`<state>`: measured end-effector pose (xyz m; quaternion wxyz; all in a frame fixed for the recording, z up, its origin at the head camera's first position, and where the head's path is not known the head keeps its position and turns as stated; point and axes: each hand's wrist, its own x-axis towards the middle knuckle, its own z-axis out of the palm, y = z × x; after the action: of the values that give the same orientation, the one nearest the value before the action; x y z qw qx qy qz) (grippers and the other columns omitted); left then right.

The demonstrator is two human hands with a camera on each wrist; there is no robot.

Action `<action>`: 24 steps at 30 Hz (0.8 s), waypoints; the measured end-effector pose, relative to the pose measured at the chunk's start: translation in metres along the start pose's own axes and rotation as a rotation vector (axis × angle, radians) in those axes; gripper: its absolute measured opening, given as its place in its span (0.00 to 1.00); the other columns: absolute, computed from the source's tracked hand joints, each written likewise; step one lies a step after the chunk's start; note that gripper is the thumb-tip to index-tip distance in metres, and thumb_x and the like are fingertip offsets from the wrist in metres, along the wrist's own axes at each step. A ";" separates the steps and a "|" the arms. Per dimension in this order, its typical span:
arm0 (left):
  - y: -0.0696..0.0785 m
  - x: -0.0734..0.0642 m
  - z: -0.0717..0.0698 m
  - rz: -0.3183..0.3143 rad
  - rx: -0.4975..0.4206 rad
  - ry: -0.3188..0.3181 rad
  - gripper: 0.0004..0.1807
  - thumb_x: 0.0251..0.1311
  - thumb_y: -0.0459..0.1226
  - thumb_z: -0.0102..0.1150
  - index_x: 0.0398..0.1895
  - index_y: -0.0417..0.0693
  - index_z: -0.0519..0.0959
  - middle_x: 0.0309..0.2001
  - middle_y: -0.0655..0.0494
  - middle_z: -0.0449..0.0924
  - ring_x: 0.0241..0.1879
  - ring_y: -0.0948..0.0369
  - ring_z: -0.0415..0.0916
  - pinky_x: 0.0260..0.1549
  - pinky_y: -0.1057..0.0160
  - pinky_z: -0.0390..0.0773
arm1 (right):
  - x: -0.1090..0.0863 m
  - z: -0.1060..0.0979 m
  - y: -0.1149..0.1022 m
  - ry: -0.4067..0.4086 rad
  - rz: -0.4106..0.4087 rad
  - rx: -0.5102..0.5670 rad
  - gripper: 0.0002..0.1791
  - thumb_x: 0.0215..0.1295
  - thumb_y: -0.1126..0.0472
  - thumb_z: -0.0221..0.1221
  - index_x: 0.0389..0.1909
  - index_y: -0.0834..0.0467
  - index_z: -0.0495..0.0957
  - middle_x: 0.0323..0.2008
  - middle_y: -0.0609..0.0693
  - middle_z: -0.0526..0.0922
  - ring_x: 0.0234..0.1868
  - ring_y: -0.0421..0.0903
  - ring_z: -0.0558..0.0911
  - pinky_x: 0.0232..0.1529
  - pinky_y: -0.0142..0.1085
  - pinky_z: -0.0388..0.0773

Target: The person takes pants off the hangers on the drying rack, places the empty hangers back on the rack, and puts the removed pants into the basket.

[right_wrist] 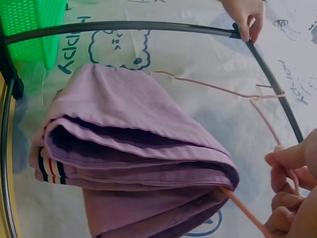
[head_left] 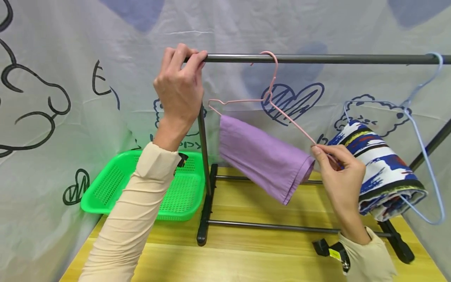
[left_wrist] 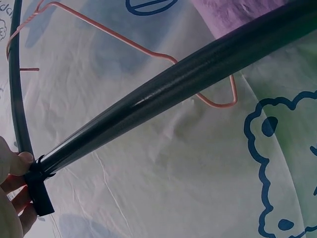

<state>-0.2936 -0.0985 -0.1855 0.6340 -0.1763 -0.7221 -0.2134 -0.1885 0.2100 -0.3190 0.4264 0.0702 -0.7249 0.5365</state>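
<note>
My left hand (head_left: 181,84) grips the left end of the black rack's top bar (head_left: 229,58), fingers curled over the corner. From that bar hangs a pink wire hanger (head_left: 292,121), its hook over the rail. A folded purple cloth garment (head_left: 262,154) is draped over the hanger's lower bar and slopes down to the right. With thumb and fingers, my right hand (head_left: 340,172) pinches the hanger's right corner. In the right wrist view the purple garment (right_wrist: 133,114) shows its folded layers and a striped band, with the hanger wire emerging beside my fingers (right_wrist: 285,213).
A blue hanger (head_left: 423,137) with a rolled, patterned blue-and-white garment (head_left: 384,168) hangs at the right end of the bar. Behind my left forearm, a green plastic basket (head_left: 105,203) sits on the wooden table (head_left: 260,262). A drawn-on white sheet (head_left: 225,23) forms the backdrop.
</note>
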 end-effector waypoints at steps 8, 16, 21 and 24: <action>-0.001 -0.002 -0.002 -0.005 -0.002 0.017 0.15 0.75 0.44 0.56 0.45 0.50 0.91 0.40 0.53 0.84 0.43 0.55 0.78 0.23 0.50 0.80 | 0.004 0.005 0.007 0.108 0.038 0.038 0.07 0.62 0.69 0.70 0.34 0.72 0.87 0.23 0.46 0.81 0.23 0.32 0.75 0.25 0.18 0.71; 0.001 0.000 0.002 -0.006 -0.012 0.035 0.16 0.74 0.46 0.56 0.43 0.50 0.91 0.39 0.54 0.84 0.43 0.55 0.78 0.25 0.49 0.81 | 0.007 0.005 0.005 0.170 0.051 0.050 0.08 0.62 0.69 0.70 0.31 0.73 0.86 0.18 0.43 0.75 0.19 0.31 0.66 0.18 0.20 0.58; 0.001 0.001 0.002 -0.016 -0.015 0.034 0.16 0.74 0.46 0.56 0.44 0.51 0.91 0.40 0.54 0.84 0.42 0.54 0.78 0.25 0.49 0.81 | 0.013 0.002 0.001 0.231 0.106 0.154 0.06 0.60 0.70 0.71 0.29 0.70 0.86 0.17 0.44 0.74 0.18 0.33 0.65 0.18 0.21 0.56; 0.002 0.002 0.003 -0.019 -0.018 0.039 0.16 0.74 0.45 0.56 0.44 0.51 0.91 0.39 0.54 0.84 0.42 0.55 0.78 0.25 0.49 0.81 | 0.017 -0.003 -0.001 0.279 0.127 0.259 0.06 0.59 0.71 0.72 0.27 0.70 0.86 0.17 0.45 0.74 0.18 0.34 0.64 0.18 0.22 0.54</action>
<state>-0.2951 -0.0958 -0.1840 0.6443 -0.1712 -0.7092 -0.2293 -0.1973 0.2178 -0.3062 0.4755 0.0033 -0.5867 0.6555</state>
